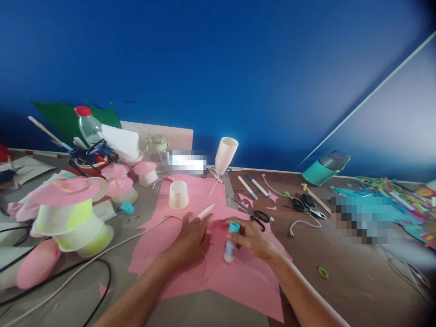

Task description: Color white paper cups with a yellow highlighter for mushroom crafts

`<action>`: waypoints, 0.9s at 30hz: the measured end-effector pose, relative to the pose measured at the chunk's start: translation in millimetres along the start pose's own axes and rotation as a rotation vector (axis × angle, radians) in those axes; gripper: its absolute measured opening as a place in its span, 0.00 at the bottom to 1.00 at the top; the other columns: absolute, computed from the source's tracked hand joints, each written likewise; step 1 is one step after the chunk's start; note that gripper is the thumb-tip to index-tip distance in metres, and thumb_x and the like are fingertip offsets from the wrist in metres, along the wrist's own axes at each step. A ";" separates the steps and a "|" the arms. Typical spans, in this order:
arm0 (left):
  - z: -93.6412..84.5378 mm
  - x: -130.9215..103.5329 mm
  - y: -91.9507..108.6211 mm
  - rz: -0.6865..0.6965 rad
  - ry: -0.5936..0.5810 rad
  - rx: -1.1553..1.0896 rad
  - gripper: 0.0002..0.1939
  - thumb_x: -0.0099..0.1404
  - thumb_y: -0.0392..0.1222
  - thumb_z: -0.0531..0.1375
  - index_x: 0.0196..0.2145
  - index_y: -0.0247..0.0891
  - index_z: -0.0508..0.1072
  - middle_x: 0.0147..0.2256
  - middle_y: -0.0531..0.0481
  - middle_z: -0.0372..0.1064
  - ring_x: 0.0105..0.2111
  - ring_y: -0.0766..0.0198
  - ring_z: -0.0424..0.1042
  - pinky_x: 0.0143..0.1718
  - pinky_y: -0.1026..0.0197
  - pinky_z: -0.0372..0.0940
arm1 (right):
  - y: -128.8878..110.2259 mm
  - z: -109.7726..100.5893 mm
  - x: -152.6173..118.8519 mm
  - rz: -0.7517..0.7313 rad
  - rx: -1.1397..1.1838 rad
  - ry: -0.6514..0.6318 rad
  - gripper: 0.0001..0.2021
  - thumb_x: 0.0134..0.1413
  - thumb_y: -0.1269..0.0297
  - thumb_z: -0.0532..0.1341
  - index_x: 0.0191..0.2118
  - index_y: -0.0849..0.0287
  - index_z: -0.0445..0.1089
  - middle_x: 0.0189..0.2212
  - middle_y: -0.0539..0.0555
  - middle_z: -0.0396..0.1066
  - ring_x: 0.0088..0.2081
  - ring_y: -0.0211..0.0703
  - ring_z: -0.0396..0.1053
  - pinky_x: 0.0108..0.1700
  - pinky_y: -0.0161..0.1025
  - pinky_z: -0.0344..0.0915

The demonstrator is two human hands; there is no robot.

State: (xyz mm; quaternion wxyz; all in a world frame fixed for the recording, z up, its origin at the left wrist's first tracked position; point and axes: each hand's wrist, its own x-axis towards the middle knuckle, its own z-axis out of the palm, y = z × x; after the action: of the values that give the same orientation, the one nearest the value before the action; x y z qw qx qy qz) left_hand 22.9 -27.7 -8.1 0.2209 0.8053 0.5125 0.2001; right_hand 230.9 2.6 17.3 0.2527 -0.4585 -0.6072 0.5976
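My right hand (pixel 250 238) is closed round a glue stick (pixel 229 250) with a turquoise cap, held upright over pink paper (pixel 243 284). To its left, my left hand (pixel 192 236) lies on the pink paper with its fingers apart. A white pen or marker (pixel 205 210) lies by the fingertips of my left hand; whether they touch it is unclear. Just beyond that hand an upside-down white cup (pixel 179 195) stands on the paper. Black-handled scissors (pixel 254 213) lie open-bladed right of the paper's middle, beyond my right hand.
Pink-topped cups (pixel 73 218) and cables crowd the left side. A glass jar (pixel 157 152) and stacked cups (pixel 225 155) stand by the blue wall. Markers (pixel 248 187), a teal bottle (pixel 325 168) and colourful scraps (pixel 391 195) lie on the right.
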 end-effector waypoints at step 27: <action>5.1 2.2 1.2 -0.026 0.079 -0.068 0.36 0.59 0.30 0.49 0.64 0.41 0.43 0.39 0.50 0.71 0.42 0.58 0.67 0.57 0.46 0.43 | 12.5 24.2 -5.9 -0.525 -0.419 0.342 0.05 0.51 0.64 0.62 0.35 0.57 0.67 0.46 0.58 0.62 0.48 0.49 0.64 0.44 0.41 0.65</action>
State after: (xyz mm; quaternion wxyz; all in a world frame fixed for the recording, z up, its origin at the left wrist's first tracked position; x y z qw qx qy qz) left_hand 27.4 -26.9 -11.5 0.2302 0.7820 0.5242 0.2462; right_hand 216.1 -16.1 3.0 0.3955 -0.4221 -0.7624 0.2901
